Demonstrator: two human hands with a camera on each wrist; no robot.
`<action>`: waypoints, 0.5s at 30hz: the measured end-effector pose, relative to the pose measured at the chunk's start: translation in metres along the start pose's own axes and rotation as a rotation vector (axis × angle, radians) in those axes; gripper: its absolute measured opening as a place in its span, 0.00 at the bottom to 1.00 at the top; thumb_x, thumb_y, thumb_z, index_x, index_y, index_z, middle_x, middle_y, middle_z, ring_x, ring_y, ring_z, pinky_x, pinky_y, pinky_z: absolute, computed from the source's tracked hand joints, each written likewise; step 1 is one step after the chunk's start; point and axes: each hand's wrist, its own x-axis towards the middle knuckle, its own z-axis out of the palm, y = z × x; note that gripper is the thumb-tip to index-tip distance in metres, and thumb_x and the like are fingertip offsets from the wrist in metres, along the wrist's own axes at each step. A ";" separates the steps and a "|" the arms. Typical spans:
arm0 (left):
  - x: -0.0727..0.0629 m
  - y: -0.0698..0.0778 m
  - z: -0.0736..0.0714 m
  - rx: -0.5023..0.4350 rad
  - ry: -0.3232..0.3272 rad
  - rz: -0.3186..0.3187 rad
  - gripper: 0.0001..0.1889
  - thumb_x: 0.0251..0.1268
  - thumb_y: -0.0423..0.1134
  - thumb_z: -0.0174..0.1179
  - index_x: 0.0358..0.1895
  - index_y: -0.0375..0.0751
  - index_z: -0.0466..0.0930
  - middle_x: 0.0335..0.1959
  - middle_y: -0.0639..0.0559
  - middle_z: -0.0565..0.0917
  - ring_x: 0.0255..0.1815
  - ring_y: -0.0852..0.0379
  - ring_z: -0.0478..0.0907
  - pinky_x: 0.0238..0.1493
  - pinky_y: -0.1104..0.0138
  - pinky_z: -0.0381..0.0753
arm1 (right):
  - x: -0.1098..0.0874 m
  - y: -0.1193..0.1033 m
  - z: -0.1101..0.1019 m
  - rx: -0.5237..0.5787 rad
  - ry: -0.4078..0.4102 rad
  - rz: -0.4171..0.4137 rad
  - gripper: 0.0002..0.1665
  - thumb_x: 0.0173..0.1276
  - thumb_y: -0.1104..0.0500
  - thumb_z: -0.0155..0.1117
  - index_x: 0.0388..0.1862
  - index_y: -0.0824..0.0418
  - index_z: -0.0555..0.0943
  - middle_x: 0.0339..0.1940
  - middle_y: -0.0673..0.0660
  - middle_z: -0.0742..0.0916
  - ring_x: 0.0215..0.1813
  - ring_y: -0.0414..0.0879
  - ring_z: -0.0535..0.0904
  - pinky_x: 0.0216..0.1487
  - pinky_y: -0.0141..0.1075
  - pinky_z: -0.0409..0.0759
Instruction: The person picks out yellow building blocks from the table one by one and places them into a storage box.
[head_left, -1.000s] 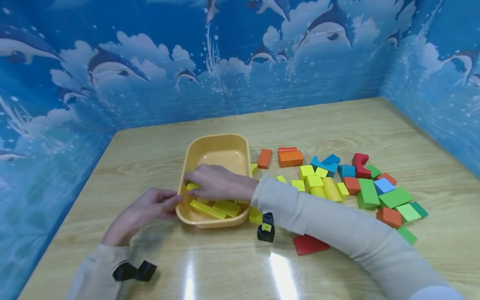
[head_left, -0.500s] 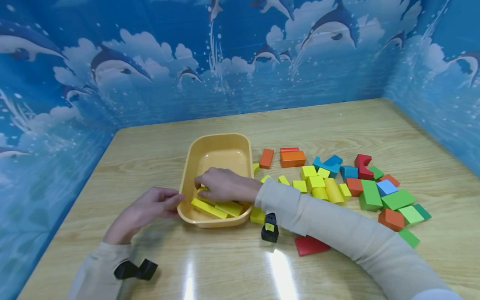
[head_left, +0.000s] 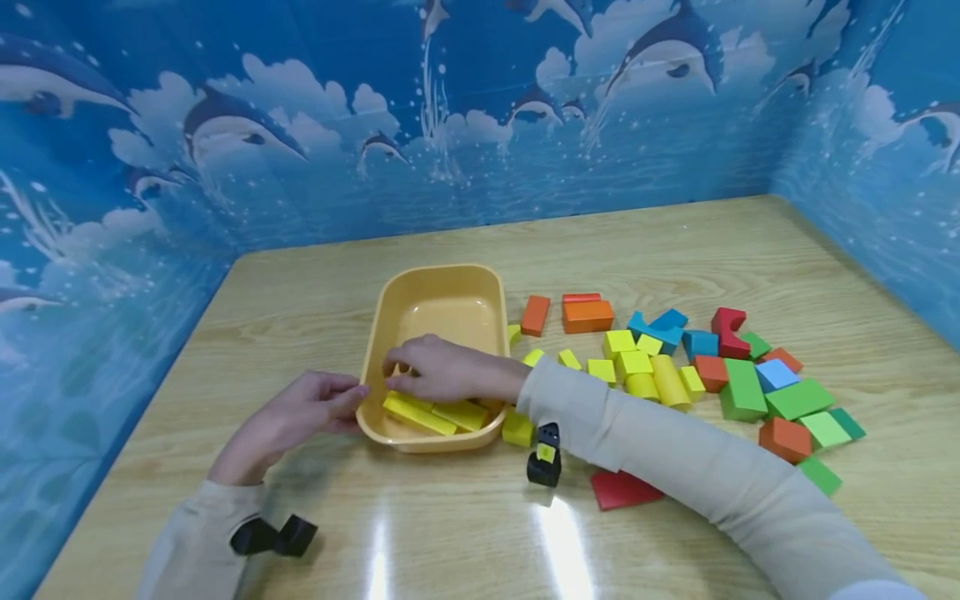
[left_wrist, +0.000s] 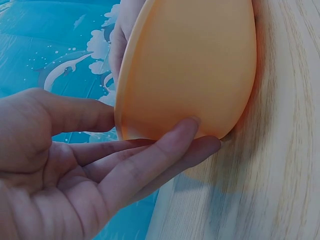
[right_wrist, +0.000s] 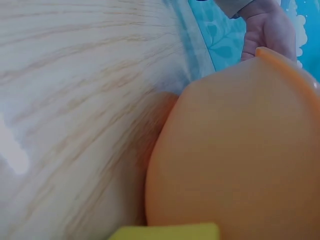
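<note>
In the head view a pale orange plastic basin (head_left: 442,292) stands on the table, with several yellow blocks (head_left: 420,414) lying in its near end. My left hand (head_left: 303,417) holds the basin's left side. The left wrist view shows the thumb (left_wrist: 82,115) on the rim and the other fingers against the outer wall. My right hand (head_left: 442,368) is inside the basin just above the yellow blocks, thumb and forefinger apart with nothing seen between them. Its other fingers are hidden. The right wrist view shows only the basin's outer wall (right_wrist: 235,150) and a yellow block (right_wrist: 170,232).
Right of the basin lie loose yellow blocks (head_left: 633,364), orange blocks (head_left: 588,317), blue blocks (head_left: 663,333) and green blocks (head_left: 742,390). A flat red block (head_left: 624,490) lies below the right forearm. A dolphin-print curtain (head_left: 465,167) borders the table.
My right hand has set a yellow block down among the others in the basin and let go of it, shifting slightly right overall. My left hand has stayed at the rim.
</note>
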 end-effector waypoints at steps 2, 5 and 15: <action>0.000 0.000 0.000 0.001 -0.002 0.005 0.22 0.78 0.39 0.46 0.64 0.24 0.67 0.53 0.34 0.81 0.46 0.48 0.83 0.49 0.58 0.84 | -0.001 0.002 0.000 0.010 0.009 -0.006 0.19 0.77 0.52 0.51 0.60 0.59 0.77 0.52 0.54 0.83 0.50 0.41 0.77 0.52 0.31 0.77; 0.000 0.000 0.000 0.002 -0.001 0.011 0.22 0.77 0.39 0.46 0.64 0.24 0.67 0.53 0.34 0.81 0.46 0.48 0.83 0.49 0.58 0.84 | -0.002 0.004 -0.002 0.015 0.029 -0.008 0.20 0.77 0.52 0.50 0.61 0.59 0.76 0.52 0.53 0.83 0.49 0.40 0.77 0.51 0.30 0.76; -0.001 -0.001 0.000 0.002 0.008 0.024 0.22 0.77 0.38 0.46 0.63 0.23 0.68 0.50 0.35 0.82 0.45 0.49 0.83 0.48 0.59 0.84 | -0.032 0.015 -0.024 0.056 0.144 -0.038 0.21 0.80 0.55 0.43 0.63 0.63 0.74 0.59 0.56 0.81 0.60 0.45 0.75 0.61 0.37 0.74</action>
